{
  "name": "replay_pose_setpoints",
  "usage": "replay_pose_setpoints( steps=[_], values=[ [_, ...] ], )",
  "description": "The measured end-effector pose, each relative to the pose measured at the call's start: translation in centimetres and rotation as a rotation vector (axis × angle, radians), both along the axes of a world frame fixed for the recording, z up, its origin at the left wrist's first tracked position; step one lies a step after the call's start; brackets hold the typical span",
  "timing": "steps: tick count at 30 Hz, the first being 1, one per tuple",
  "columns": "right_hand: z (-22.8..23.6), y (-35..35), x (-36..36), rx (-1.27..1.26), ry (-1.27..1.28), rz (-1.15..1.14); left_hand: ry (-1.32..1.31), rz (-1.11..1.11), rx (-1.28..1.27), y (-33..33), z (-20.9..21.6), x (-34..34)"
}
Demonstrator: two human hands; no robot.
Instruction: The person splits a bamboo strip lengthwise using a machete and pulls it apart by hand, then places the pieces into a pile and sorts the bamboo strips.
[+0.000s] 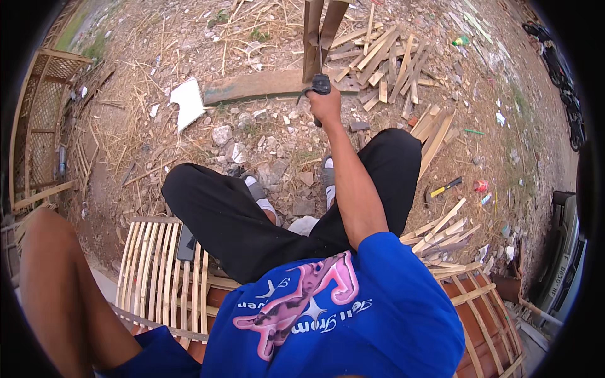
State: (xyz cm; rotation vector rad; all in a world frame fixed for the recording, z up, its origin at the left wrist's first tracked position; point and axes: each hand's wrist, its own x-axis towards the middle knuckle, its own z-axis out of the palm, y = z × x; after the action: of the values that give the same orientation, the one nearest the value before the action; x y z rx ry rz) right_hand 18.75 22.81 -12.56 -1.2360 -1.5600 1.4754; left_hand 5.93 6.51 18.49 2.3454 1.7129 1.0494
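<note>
At upper centre, the right hand (326, 108) wraps the black-handled tool (321, 84), likely stiff and light, best held by that end; left hand unseen, state unclear

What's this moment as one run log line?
Right hand: gripping black-handled tool; tool: pointing toward brown wood; left hand: out of view; plank: lying flat

Daylit stony ground (142, 169); lattice panel (49, 104) left, vehicle (563, 264) right.

Bright, diffuse daylight; soft shadows; fisheye curvature; 4 black corners.
</note>
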Motion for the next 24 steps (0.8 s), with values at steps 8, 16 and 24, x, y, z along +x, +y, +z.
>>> replay_pose_setpoints(
  steps=[8, 16, 24],
  values=[
    [1.1, -0.1, -0.4, 0.042, -0.018, -0.040, -0.035, 0.038, 0.023, 2.2, -1.3, 0.8],
    [0.7, -0.1, 0.5, -0.005, 0.008, -0.002, -0.070, 0.018, 0.069, 3.1, -2.9, 1.6],
    [0.6, 0.1, 0.1, -0.047, 0.016, 0.018, -0.106, 0.096, 0.086, 2.8, -2.1, 0.2]
  ],
)
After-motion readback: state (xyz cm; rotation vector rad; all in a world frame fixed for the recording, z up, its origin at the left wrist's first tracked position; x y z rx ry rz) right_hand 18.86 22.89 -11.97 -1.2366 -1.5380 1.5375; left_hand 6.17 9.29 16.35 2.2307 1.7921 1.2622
